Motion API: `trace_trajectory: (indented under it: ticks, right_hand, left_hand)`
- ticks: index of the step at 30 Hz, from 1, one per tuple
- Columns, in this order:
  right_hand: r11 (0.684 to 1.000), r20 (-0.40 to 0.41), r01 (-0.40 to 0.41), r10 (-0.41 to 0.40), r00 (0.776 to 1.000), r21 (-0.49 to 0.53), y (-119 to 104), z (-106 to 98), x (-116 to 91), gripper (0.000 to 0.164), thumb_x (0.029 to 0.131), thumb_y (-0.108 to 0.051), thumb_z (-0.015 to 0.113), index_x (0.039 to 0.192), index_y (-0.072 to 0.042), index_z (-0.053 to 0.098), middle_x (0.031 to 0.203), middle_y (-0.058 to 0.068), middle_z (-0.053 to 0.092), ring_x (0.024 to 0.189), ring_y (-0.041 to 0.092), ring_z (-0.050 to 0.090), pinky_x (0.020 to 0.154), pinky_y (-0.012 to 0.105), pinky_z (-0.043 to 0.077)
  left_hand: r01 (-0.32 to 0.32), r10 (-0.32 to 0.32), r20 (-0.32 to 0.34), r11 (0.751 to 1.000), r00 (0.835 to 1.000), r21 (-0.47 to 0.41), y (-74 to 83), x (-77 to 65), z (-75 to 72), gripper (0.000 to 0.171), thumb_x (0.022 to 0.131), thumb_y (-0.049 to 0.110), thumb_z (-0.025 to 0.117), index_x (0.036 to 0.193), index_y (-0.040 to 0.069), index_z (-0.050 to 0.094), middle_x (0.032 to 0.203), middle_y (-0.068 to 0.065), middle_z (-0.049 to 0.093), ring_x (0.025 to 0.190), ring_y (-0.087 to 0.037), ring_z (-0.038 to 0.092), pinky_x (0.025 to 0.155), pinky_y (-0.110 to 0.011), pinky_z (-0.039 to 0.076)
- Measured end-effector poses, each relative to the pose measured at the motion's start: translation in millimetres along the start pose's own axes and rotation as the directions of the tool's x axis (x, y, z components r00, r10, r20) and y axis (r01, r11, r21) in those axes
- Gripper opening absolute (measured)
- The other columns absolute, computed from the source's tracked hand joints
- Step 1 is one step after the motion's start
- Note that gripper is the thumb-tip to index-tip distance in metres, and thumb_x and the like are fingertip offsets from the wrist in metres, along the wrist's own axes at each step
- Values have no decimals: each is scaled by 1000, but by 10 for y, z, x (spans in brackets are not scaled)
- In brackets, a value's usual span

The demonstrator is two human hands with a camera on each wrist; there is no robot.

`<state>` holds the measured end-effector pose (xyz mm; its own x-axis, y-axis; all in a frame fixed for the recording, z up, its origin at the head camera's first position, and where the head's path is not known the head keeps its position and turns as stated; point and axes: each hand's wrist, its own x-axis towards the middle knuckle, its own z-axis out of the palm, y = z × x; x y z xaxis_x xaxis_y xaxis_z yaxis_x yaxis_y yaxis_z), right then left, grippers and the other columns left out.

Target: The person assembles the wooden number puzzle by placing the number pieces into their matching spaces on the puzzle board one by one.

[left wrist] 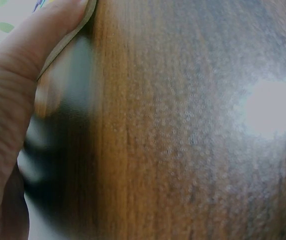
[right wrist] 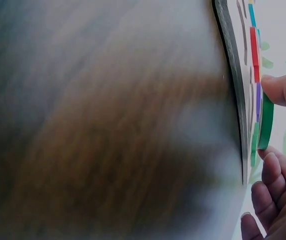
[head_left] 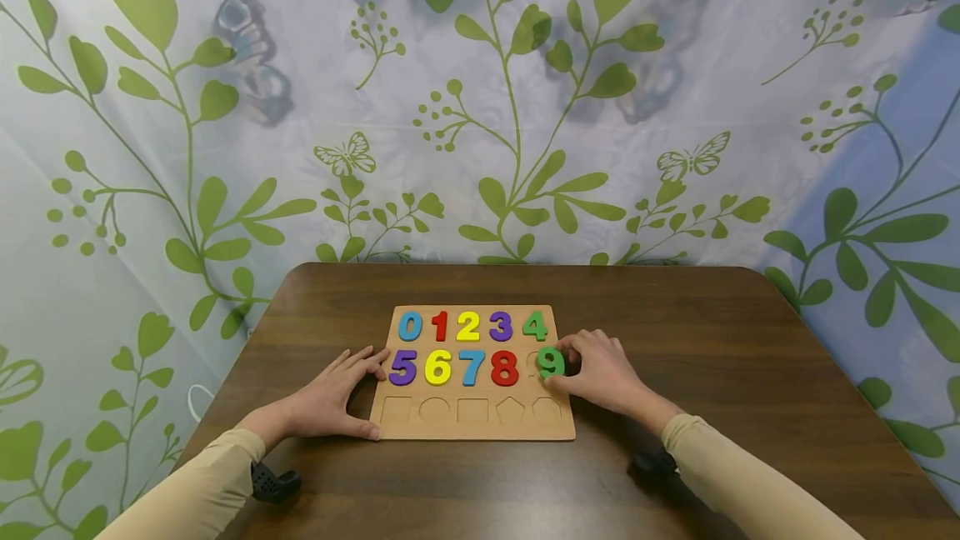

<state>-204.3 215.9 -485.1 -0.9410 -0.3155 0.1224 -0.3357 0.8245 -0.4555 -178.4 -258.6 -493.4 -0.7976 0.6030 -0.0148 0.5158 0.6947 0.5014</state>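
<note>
A wooden number puzzle board lies on the table. My right hand pinches the green number 9 between thumb and fingers at the board's right side, just right of its recess. In the right wrist view, the green 9 is seen edge-on, raised above the board's surface. My left hand touches the board's left edge with spread fingers, its thumb near the lower left corner. The left wrist view shows that thumb against the board's edge. Colored numbers 0 to 8, such as the red 8, sit in two rows.
Along the board's front run several shape recesses, among them a pentagon recess. The brown wooden table reaches back to a leaf-patterned curtain. Dark wrist devices are worn under both forearms.
</note>
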Motion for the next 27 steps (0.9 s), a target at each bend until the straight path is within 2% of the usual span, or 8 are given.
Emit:
trace_trajectory:
  ticks: [27]
  right_hand:
    - [999, -12, 24, -24, 1000, -36, -58, 108, 20, 65, 70, -64, 86, 112, -17, 71, 85, -10, 51, 90, 17, 44, 75, 40, 29]
  left_hand:
    - [4, -4, 9, 1000, 1000, 5, 10, 0, -18, 74, 76, 71, 78, 126, 24, 51, 166, -6, 29, 154, -39, 18, 120, -65, 6]
